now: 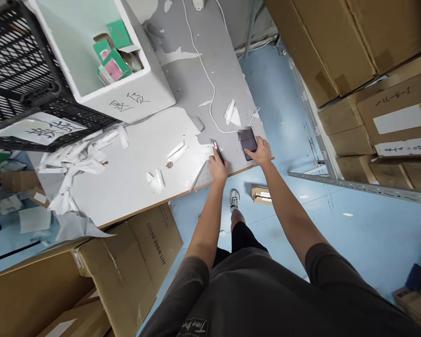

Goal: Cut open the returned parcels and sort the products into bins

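My left hand (218, 167) is closed round a slim black object (220, 153) with a pale tip and a spot of red, at the table's front edge. Its exact kind is too small to make out. Just to the right, my right hand (262, 150) grips the lower right side of a dark smartphone (247, 144), thumb over the screen. The phone lies at the table corner, its upper end pixelated. A white cable (213, 93) runs across the table to the phone's upper end. Folded white paper scraps (230, 112) lie just beyond it.
On the table (133, 164), more paper strips (80, 159) pile up at left. A white foam box (136, 100) with green cartons and a black crate (17, 61) stand behind. An open cardboard box (126, 267) is below left; shelves of cartons (347, 117) stand at right.
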Demonstrator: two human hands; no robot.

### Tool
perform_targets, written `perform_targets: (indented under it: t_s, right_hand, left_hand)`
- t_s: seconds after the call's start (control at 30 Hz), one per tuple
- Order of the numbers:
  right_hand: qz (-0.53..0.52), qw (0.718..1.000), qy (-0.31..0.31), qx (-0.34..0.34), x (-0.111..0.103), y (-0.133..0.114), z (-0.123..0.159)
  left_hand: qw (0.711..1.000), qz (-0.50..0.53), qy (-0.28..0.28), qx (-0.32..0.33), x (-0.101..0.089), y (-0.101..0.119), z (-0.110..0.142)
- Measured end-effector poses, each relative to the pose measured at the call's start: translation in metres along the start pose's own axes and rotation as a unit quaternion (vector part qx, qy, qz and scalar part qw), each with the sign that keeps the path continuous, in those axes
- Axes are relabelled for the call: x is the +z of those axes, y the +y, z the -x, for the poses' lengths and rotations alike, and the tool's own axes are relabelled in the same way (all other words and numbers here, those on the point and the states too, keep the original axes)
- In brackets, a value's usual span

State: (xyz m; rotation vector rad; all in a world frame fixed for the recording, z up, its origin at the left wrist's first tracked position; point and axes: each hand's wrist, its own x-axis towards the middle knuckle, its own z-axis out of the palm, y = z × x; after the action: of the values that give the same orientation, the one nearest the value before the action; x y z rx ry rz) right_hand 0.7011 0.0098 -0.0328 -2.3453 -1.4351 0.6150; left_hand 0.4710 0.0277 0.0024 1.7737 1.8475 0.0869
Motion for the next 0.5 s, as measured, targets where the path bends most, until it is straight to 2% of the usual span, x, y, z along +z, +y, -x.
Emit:
perform_targets:
  t_s: [0.13,0.27,0.37,0.43,0.5]
  right_hand:
    - [0.007,1.000,-0.007,-0.001,0.000,0.002,0.003]
    - [0.011,1.000,-0.005,-0.008,-0.009,-0.004,0.007]
    - [0.024,0.999,-0.005,-0.023,-0.027,-0.024,0.014]
    - [0.030,0.999,-0.002,-0.044,-0.041,-0.048,0.021]
    - [0.030,0.997,0.003,-0.078,-0.055,-0.079,0.030]
  left_hand:
    - [1.000,-0.001,-0.020,0.004,0.015,0.017,-0.006]
    - [1.000,-0.006,-0.024,-0.002,0.009,0.016,0.000]
    - [1.000,-0.005,-0.027,-0.001,-0.014,0.011,0.018]
    - [1.000,-0.004,-0.009,0.003,-0.041,0.002,0.038]
    - [0.999,-0.009,0.031,0.001,-0.075,-0.016,0.060]
